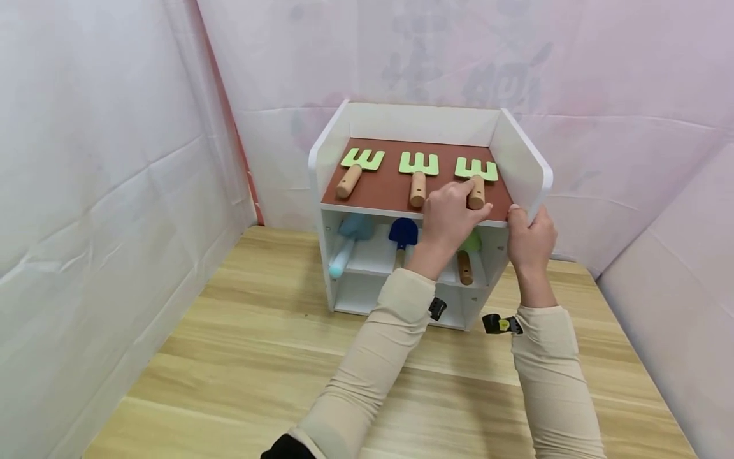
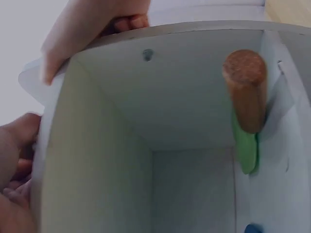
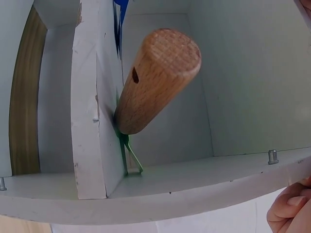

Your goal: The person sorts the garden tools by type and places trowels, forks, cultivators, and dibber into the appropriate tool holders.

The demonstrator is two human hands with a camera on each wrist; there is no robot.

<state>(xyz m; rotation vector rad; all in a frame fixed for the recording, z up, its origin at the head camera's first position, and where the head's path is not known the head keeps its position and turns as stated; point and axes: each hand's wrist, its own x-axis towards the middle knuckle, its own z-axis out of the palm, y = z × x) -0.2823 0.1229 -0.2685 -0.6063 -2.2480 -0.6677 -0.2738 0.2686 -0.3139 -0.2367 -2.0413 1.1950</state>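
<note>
My left hand (image 1: 448, 215) pinches the wooden handle of the rightmost green garden fork (image 1: 476, 171), thumb and index finger at its near end. This fork lies on the brown top of a white shelf unit (image 1: 424, 121), tines to the back. With my right hand (image 1: 530, 241) I grip the unit's right side panel at its front edge, as the left wrist view also shows the right hand (image 2: 97, 29) there. Two more green forks lie on top, one in the middle (image 1: 418, 164) and one at left (image 1: 362, 160). In the right wrist view the right hand (image 3: 291, 208) is partly visible.
Below the top, a light blue trowel (image 1: 355, 228), a dark blue trowel (image 1: 404, 233) and a green one with a wooden handle (image 1: 465, 268) lie on the middle shelf. The unit stands on a wood-grain table (image 1: 241, 331), with pale cloth walls (image 1: 115, 127) around it.
</note>
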